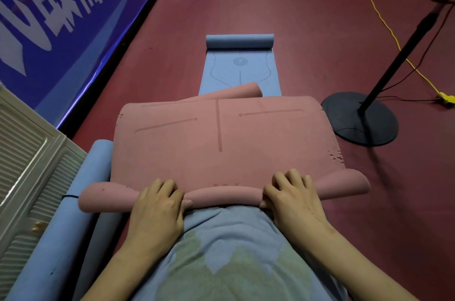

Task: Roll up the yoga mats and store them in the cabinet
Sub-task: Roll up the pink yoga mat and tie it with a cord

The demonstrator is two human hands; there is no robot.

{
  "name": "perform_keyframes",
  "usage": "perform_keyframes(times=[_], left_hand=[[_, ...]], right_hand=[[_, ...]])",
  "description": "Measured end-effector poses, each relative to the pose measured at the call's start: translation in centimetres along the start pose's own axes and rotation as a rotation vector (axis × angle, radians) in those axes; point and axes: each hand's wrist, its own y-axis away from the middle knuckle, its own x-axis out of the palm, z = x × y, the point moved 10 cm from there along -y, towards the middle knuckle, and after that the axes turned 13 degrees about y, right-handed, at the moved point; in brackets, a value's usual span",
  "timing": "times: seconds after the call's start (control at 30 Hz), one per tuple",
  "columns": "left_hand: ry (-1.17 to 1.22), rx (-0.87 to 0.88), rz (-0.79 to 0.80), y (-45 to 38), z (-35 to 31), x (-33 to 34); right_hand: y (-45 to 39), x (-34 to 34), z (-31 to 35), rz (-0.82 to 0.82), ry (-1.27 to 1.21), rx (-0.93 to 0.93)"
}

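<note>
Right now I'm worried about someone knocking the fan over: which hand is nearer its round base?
Right. The right hand presses the pink mat roll on the side where the fan base stands; the left hand grips the roll's other side, farther away.

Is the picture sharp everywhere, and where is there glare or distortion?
Head view: both hands, left hand, right hand, and the pink mat are sharp; the blue banner is blurred and bowed by the wide lens; glare streaks the white louvred panel.

Dim, soft indoor light, glare streaking the banner [73, 17], wide-angle bending at the edges.
</note>
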Motion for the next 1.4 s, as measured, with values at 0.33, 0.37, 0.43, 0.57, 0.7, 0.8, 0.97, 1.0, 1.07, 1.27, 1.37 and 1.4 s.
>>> perform_keyframes(times=[0.33,0.37,0.43,0.57,0.7,0.8,0.97,1.0,1.07,1.27,1.37,1.4], left_hand=[[0.019,-0.127,0.054,-2.3,1.8,0.9],[0.044,-0.142,0.060,-2.1,2.3,1.0],[0.124,-0.182,0.037,-1.4,3.0,1.1],[0.253,-0.271,-0.015,-0.2,3.9,1.4],[0.307,-0.391,-0.017,0.4,4.8,1.5],[0.289,-0.455,0.023,0.1,5.0,1.4],[0.229,-0.536,0.056,-0.4,4.8,0.8],[0.280,-0.567,0.051,-0.4,5.1,0.7],[0.410,-0.643,0.074,-0.5,6.2,0.9],[0.392,-0.467,-0.027,-1.1,5.4,0.2],[0.353,-0.431,-0.154,-0.4,5.3,-0.5],[0.342,-0.410,-0.174,-0.2,5.1,-0.6]], right_hand=[[-1.8,2.0,-1.4,-0.018,-0.145,0.029],[-1.9,2.2,-1.6,-0.008,-0.164,0.020],[-2.0,2.4,-1.6,0.010,-0.178,-0.009],[-2.2,2.2,-1.8,0.010,-0.279,0.009],[-2.2,1.7,-2.0,-0.039,-0.368,0.009],[-1.5,1.4,-2.0,-0.052,-0.360,-0.039],[-0.5,0.7,-1.9,-0.026,-0.325,-0.065],[-0.4,0.7,-1.9,-0.027,-0.311,-0.052],[-0.3,0.8,-2.0,-0.029,-0.305,-0.001],[0.1,0.5,-1.8,-0.103,-0.311,0.038],[0.1,0.4,-1.6,-0.116,-0.301,0.045],[0.0,0.4,-1.5,-0.107,-0.286,0.046]])
